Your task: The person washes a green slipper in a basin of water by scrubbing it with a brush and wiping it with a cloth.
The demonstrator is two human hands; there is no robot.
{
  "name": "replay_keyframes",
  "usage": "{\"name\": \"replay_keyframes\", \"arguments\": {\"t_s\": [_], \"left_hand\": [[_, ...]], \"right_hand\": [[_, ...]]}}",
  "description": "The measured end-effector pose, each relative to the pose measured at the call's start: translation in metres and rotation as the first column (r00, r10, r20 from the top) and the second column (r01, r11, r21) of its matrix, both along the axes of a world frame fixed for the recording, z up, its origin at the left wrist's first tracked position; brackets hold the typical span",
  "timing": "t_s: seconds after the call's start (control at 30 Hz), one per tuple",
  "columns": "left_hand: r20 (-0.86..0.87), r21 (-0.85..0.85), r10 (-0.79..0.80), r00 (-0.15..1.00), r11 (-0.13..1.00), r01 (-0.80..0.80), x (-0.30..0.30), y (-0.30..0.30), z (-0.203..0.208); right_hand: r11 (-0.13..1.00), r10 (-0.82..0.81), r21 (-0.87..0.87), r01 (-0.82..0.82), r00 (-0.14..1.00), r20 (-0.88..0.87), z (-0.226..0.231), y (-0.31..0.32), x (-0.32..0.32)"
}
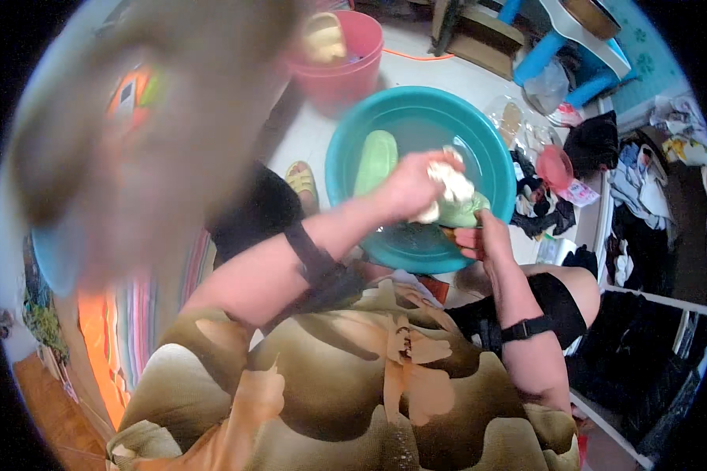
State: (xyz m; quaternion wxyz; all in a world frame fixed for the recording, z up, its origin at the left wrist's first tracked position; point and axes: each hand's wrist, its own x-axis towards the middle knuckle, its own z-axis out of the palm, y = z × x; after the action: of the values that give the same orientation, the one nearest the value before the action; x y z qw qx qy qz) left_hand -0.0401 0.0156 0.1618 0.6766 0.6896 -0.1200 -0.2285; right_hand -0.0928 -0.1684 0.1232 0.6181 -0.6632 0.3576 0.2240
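Left hand (407, 187) rubs foamy suds on soft green slipper (459, 210) (round teal basin (346, 149)).

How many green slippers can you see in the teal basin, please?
2: one green slipper lies in the teal basin; another is gripped by the right hand, partly hidden by the left hand.
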Motion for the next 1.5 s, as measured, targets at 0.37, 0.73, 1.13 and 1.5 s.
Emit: {"name": "replay_keyframes", "arguments": {"t_s": [0.37,0.73,1.13,1.5], "left_hand": [[-0.275,-0.062,0.297,0.914,0.944,-0.325,0.011,0.007,0.029],[-0.419,-0.482,-0.143,0.897,0.872,-0.086,0.018,0.011,0.017],[-0.295,-0.198,0.270,0.916,0.921,-0.335,0.012,0.007,0.026],[-0.096,-0.293,0.203,0.974,0.930,-0.223,0.033,0.024,0.060]], "right_hand": [[0.930,0.203,-0.346,-0.127,0.960,0.192,0.021,0.007,-0.006],[0.893,0.276,-0.408,-0.189,0.946,0.167,0.011,0.005,-0.008],[0.884,0.287,-0.434,-0.176,0.936,0.206,0.010,0.008,-0.007],[0.894,0.290,-0.415,-0.169,0.924,0.249,-0.004,0.009,-0.009]]}}
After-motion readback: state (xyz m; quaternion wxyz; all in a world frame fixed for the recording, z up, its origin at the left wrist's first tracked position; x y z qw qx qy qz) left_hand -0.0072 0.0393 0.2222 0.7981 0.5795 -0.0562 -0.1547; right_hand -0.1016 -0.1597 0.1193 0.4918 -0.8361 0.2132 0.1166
